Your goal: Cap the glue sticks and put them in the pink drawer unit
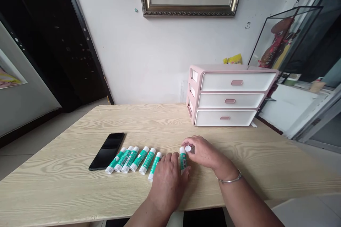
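Note:
My left hand (167, 181) is closed around the lower part of a green and white glue stick (183, 159), which points away from me with its barcode showing. Close beside its far end, my right hand (201, 150) pinches a small white cap (188, 148) between thumb and fingers. Just left of my left hand lies another glue stick (156, 166), partly covered by the fingers. Further left, several more glue sticks (140, 158) lie slanted in a row on the wooden table (80, 191).
A black phone (108, 151) rests beside the leftmost glue sticks. At the back right stands a pink and white drawer unit (225, 117) with a yellow packet (234, 59) at its top. The table's front edge runs beneath my forearms. A framed picture (189, 11) hangs on the wall.

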A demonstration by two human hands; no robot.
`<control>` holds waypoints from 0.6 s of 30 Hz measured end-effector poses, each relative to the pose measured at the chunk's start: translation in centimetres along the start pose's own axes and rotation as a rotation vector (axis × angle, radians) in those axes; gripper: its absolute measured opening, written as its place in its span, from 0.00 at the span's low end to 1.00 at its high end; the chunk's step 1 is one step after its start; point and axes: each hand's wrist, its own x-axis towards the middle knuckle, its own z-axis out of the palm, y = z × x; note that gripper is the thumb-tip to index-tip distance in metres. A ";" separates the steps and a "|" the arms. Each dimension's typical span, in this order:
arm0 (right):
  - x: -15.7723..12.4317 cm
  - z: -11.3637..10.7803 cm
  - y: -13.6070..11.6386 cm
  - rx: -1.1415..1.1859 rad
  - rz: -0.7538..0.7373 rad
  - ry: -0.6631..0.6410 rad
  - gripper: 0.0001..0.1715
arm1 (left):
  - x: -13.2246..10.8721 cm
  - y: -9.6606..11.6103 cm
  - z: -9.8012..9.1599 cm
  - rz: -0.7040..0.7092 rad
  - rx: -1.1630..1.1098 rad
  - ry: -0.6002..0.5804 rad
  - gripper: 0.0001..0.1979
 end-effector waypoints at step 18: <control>-0.3 0.7 0.2 -0.082 -0.074 0.032 0.22 | -0.1 -1.5 -1.9 -0.213 -0.164 -0.164 0.07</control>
